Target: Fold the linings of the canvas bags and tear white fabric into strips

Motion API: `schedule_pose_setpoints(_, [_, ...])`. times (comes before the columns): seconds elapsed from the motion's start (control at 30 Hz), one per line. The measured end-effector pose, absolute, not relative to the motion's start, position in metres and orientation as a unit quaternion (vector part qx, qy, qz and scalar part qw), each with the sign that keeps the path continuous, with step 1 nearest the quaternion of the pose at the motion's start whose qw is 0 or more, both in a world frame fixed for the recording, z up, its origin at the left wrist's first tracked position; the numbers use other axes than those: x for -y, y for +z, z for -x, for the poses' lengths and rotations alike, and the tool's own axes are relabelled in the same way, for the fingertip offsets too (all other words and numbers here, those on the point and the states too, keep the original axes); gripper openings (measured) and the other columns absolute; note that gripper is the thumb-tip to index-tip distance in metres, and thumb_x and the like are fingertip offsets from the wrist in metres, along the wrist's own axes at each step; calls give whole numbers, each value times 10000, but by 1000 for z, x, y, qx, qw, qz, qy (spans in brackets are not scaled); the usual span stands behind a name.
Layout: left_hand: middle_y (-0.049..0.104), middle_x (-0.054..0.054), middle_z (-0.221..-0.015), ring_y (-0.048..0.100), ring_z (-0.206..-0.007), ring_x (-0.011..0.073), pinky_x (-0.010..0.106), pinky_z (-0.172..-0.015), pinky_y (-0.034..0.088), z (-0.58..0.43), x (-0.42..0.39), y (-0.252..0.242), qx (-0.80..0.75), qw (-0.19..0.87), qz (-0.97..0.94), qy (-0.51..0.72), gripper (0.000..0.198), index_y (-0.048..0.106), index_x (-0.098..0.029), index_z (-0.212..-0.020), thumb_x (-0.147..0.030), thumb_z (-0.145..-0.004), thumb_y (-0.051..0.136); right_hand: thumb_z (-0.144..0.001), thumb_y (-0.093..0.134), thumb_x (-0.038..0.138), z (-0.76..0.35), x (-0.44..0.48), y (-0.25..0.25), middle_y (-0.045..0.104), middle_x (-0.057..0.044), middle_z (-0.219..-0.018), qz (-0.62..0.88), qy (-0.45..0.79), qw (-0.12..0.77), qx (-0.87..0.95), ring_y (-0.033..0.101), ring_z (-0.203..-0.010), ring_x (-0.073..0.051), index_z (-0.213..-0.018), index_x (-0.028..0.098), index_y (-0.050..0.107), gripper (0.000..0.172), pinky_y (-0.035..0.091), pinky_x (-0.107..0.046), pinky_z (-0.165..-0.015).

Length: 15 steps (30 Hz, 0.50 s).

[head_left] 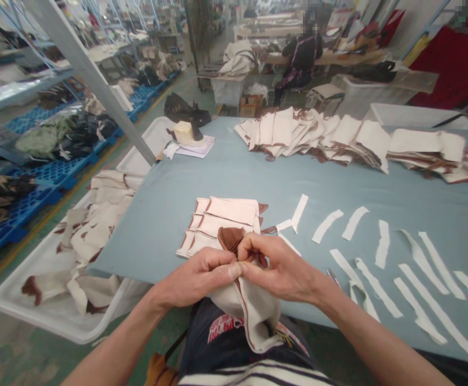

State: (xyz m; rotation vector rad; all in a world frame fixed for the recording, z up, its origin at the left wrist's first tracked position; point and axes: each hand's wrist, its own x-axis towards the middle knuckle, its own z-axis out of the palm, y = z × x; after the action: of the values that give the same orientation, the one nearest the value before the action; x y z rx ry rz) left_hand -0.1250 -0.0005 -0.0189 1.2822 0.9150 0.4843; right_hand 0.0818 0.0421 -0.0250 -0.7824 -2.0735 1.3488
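Note:
A cream fabric piece with brown trim hangs from both hands at the near edge of the blue-grey table, its brown end pointing up. My left hand pinches it between thumb and fingers. Touching it at the thumbs, my right hand is also closed on the fabric, with the fingers curled. Just beyond the hands lies a small stack of cream pieces with brown edges, partly covered by the held piece and the right hand.
White strips lie scattered on the table at the right, near small scissors. Cream pieces line the far side. A white bin holds fabric at the left. A person sits farther back.

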Motion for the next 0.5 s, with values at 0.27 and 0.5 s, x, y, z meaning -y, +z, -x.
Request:
schedule_pose_setpoints(0.27, [411,-26,-694,348,-641,118,245,-565,283,134,6,-11,-462,591,-611,253,495,521,-155,-725,-573,-986,479,-872,618,244,-78,-21,-21,694,-53,-963,386,401,384,737,620,-843,-189,-932,214,597,70,472,-301,-691])
schedule_pose_setpoints(0.5, [473,-17,-721,406,-659,125,235,-588,337,124,13,-8,-482,559,-624,256,461,531,-160,-736,-518,-1013,447,-866,614,244,-72,-5,-28,636,17,-707,430,455,304,718,544,-626,-133,-793,207,592,85,428,-263,-602])
